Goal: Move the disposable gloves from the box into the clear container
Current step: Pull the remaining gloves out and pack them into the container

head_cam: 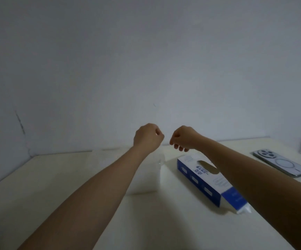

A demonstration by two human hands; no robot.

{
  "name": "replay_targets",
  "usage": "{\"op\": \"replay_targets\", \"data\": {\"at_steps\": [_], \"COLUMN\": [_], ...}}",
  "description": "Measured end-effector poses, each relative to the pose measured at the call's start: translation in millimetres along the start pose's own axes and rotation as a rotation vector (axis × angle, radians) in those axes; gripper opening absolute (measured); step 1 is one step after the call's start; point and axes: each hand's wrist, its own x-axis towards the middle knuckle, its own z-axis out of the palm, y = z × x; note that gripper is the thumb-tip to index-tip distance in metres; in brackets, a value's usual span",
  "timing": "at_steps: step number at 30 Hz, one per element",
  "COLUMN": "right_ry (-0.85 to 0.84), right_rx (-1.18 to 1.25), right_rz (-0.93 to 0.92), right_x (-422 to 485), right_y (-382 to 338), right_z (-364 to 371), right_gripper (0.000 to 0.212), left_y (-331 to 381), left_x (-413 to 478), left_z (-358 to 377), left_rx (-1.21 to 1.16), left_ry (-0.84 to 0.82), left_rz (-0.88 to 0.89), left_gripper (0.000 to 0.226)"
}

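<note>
My left hand [148,138] and my right hand [182,138] are raised side by side near the table's far edge, fingers pinched closed and almost touching. A thin clear disposable glove [156,156] seems to hang from them as a faint film, though it is hard to make out. Directly below stands the clear container [146,179], whitish and partly behind my left forearm. The blue and white glove box [198,177] lies flat to its right, its oval opening facing up. My right forearm crosses over the box.
A phone [281,162] in a clear case lies face down at the far right of the pale table [56,186]. A white wall rises just behind the table. A dark object sits at the right edge of the view.
</note>
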Motion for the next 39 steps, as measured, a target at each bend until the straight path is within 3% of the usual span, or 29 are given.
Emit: {"op": "replay_targets", "data": {"at_steps": [3, 7, 12, 14, 16, 17, 19, 28, 31, 34, 39], "right_ry": [-0.094, -0.233, -0.275, -0.225, -0.158, -0.149, -0.198, -0.114, -0.112, -0.074, 0.304], "right_rx": [-0.146, -0.311, -0.315, -0.392, -0.475, -0.479, -0.554, -0.603, -0.453, -0.064, 0.668], "right_rz": [0.205, 0.319, 0.323, 0.272, 0.234, 0.242, 0.257, 0.253, 0.219, 0.196, 0.156], "right_x": [-13.2, -32.8, -40.1, -40.8, -39.4, -38.4, -39.1, -33.9, -29.1, -27.2, -32.5], "right_y": [41.5, 77.9, 86.3, 87.4, 90.9, 91.8, 91.7, 94.7, 102.0, 110.2, 107.1], "right_z": [0.2, 7.9, 9.7, 5.4, 5.2, 7.0, 12.9, 22.3, 18.4, 7.6, -15.6], "right_gripper": [0.016, 0.024, 0.019, 0.002, 0.025, 0.027, 0.014, 0.016, 0.013, 0.014, 0.015], "left_y": [43.2, 75.2, 73.8, 68.0, 62.7, 60.3, 56.2, 49.0, 47.8, 48.4, 52.4], "left_x": [-9.6, -23.0, -28.7, -28.8, -28.6, -28.1, -26.2, -17.9, -18.1, -18.1, -19.7], "left_z": [24.2, 58.2, 90.9, 99.0, 103.6, 105.2, 107.5, 113.6, 112.2, 111.3, 112.1], "left_rx": [-0.084, -0.09, 0.042, 0.075, 0.074, 0.062, 0.011, -0.058, -0.072, -0.065, -0.04], "left_ry": [-0.089, -0.282, -0.47, -0.536, -0.539, -0.536, -0.553, -0.587, -0.593, -0.588, -0.592], "left_rz": [0.102, 0.152, 0.065, 0.026, 0.017, 0.013, -0.016, -0.063, -0.063, -0.049, -0.058], "left_gripper": [0.017, 0.019, 0.025, 0.038, 0.043, 0.044, 0.045, 0.042, 0.044, 0.044, 0.029]}}
